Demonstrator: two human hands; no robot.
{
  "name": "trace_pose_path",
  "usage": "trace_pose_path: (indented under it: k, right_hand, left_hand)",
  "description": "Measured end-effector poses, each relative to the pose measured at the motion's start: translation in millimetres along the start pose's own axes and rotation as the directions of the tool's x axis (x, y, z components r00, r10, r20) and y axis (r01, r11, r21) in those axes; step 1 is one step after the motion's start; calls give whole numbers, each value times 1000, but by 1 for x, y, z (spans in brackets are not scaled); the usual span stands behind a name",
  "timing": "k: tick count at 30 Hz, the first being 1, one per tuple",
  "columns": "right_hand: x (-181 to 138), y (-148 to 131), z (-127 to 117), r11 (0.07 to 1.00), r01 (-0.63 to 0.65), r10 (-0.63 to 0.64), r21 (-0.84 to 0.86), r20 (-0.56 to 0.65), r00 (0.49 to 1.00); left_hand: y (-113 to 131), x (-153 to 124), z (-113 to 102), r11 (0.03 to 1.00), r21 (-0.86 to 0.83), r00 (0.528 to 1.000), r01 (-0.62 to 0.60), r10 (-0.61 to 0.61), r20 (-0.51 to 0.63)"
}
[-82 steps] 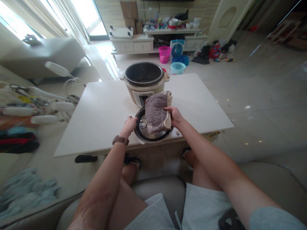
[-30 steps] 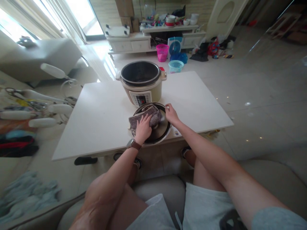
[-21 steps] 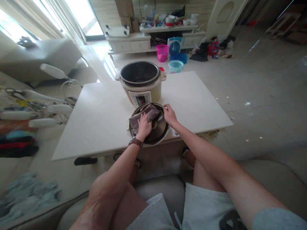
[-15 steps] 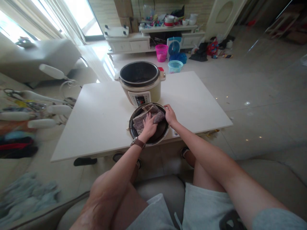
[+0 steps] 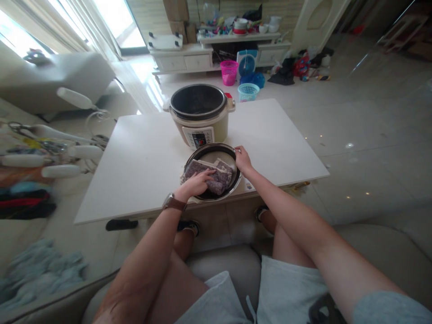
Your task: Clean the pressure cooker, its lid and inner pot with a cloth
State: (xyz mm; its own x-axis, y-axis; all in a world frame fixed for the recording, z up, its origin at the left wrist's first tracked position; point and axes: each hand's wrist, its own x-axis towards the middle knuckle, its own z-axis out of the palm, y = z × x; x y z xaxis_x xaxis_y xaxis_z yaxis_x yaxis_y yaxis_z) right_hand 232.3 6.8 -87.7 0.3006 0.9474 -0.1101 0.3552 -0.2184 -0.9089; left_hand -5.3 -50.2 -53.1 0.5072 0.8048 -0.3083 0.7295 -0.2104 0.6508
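Note:
An upturned round metal cooker lid (image 5: 213,154) lies at the near edge of the white table (image 5: 141,166). A folded grey-brown cloth (image 5: 219,176) lies inside it. My left hand (image 5: 197,182), watch on the wrist, presses flat on the cloth's near part. My right hand (image 5: 242,158) grips the lid's right rim. Just behind the lid stands a beige electric pressure cooker (image 5: 200,114), open, with a dark inner pot.
A drying rack with white bars (image 5: 60,153) stands left of the table. Pink (image 5: 228,72) and blue (image 5: 248,92) baskets sit on the floor beyond. A white cabinet (image 5: 189,60) with clutter lines the far wall. I sit on a grey sofa (image 5: 222,265).
The cloth passed from my right hand into the lid under my left hand. My left hand has rubbed it around the lid, now toward the near side. My right hand holds the rim.

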Motion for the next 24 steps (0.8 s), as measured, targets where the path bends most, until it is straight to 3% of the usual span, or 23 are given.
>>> trace_pose_path:
  k: [3, 5, 7, 10, 11, 13, 15, 17, 20, 24]
  right_hand:
    - [-3, -2, 0, 1000, 21, -21, -10, -3, 1000]
    - [-5, -2, 0, 999, 32, -33, -11, -5, 999]
    - [-6, -2, -1, 999, 37, -37, -12, -2, 999]
    - [-6, -3, -1, 999, 39, -39, -23, 11, 999]
    - [-6, -3, -1, 999, 40, -40, -28, 16, 999]
    - [-5, -3, 0, 999, 41, -41, -33, 17, 999]
    - [-4, -3, 1, 999, 45, -45, -28, 4, 999]
    - [-4, -2, 3, 998, 58, -59, -16, -12, 998]
    - [-3, 1, 4, 996, 84, -84, 0, -25, 996]
    - [-2, 5, 6, 994, 107, -106, 16, -45, 993]
  left_hand:
    - [-6, 2, -13, 971, -236, 988, 43, -77, -137]
    - [-4, 4, -23, 907, -421, 965, -2, -109, -239]
    - [1, 2, -32, 855, -510, 903, -95, -142, -406]
    - [11, -4, -37, 918, -375, 749, -130, -157, -644]
    - [13, -5, -36, 955, -279, 731, -101, -119, -672]
    - [14, -7, -29, 997, -56, 792, -44, 1, -610]
    - [12, -4, -17, 990, 139, 900, -25, 82, -427]
    - [9, 0, -4, 962, 272, 969, -10, 77, -234]
    - [10, 6, 15, 946, 321, 994, 46, -11, -110]
    - [23, 2, 30, 988, 152, 998, 18, -10, -59]
